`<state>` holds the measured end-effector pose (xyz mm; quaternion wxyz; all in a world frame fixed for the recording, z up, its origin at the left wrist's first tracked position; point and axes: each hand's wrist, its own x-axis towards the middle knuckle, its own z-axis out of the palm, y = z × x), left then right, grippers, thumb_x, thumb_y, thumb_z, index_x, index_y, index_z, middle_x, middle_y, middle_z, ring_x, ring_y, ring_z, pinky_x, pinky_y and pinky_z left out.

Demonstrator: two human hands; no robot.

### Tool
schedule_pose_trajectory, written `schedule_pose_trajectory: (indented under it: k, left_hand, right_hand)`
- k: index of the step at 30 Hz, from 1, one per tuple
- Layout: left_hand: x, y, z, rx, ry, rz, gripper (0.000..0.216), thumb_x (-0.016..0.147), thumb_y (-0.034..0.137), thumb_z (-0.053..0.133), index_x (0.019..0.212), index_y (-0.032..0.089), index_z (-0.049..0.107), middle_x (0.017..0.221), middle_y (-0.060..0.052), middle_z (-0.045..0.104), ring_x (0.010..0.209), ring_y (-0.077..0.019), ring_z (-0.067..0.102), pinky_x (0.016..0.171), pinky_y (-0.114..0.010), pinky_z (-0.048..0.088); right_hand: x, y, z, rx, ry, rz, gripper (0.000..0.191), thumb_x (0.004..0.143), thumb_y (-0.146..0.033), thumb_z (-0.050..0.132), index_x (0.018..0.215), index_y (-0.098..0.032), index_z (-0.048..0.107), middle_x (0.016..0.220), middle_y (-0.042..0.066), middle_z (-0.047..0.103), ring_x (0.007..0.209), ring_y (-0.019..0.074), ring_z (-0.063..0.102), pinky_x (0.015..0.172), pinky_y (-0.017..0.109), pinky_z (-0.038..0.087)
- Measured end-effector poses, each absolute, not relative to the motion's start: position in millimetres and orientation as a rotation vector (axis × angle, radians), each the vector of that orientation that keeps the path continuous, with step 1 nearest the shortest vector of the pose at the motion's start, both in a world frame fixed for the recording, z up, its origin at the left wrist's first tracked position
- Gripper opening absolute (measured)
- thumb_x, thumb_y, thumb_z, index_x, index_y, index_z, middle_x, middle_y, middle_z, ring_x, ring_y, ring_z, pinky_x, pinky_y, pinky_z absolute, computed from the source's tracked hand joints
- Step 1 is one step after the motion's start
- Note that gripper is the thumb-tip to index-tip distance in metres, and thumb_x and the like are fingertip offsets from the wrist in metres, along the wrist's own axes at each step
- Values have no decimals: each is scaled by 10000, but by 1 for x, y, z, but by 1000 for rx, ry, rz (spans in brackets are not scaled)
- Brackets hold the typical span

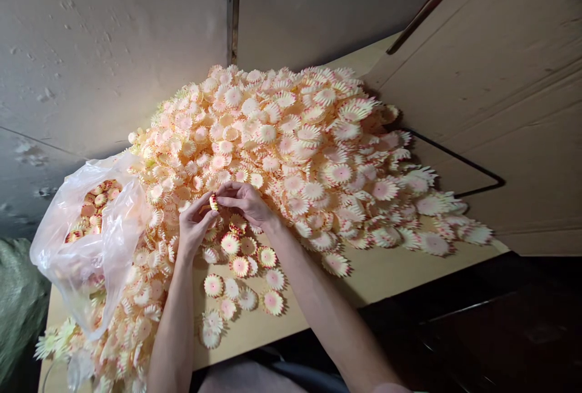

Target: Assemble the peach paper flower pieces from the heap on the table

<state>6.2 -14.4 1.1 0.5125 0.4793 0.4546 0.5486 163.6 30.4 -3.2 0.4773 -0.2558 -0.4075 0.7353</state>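
Observation:
Both of my hands meet over the front of a large heap of pale flower heads (268, 132), cream with pink centres and edges. A small flower head (213, 201), yellowish with red tips, is pinched between them. My left hand (196, 218) grips it with thumb and fingers from the left. From the right, my right hand (243, 202) has its fingertips closed on the same piece. Just below the hands, several loose flower heads (240, 265) lie spread on the tabletop between my forearms. Whether the pieces are paper, foam or plastic I cannot tell.
On the left a translucent plastic bag (120, 247) stands open, holding small red-and-yellow flower pieces (97, 202). The light wooden table (386, 272) carries the heap. Large cardboard (495, 90) borders the right, a grey wall (113, 35) the back. A green sack (20, 308) is far left.

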Motion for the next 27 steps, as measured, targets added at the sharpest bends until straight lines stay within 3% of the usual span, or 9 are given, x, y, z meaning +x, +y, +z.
schedule_pose_trajectory:
  k: [6,10,14,23,27]
  left_hand:
    - [5,-13,-3,1214,1081,1343,564,713,313,767,1247,217,610,1173,-99,676,927,-175,665,678,-197,523]
    - [5,-13,-3,1269,1162,1338,407,768,356,711,1128,172,671,998,-76,707,734,-114,640,579,-168,492]
    - [5,-12,-5,1202,1174,1451,362,821,385,649,1132,202,627,867,-21,653,683,-76,595,628,-161,502]
    - [2,-2,-13,958,1131,1733,293,864,435,578,1097,258,563,822,19,550,707,-83,610,722,-219,536]
    - [1,-3,-11,937,1116,1748,341,871,439,567,1176,289,538,900,2,582,793,-100,637,771,-237,541]
  right_hand:
    - [164,32,-6,-650,-1020,1773,223,629,-216,796,824,-181,693,796,0,700,715,110,631,722,244,502]
    - [164,33,-11,-649,-1042,1767,212,639,-227,783,809,-179,665,784,-8,669,716,113,612,711,252,497]
    - [163,33,-12,-653,-1088,1739,196,660,-245,769,780,-176,631,772,-17,626,721,109,583,731,260,484]
    - [164,29,-6,-552,-1229,1714,179,667,-250,768,786,-169,661,740,-8,617,682,106,551,643,240,449]
    - [162,27,-6,-562,-1143,1693,201,671,-252,779,838,-173,699,803,11,669,731,113,595,699,253,476]
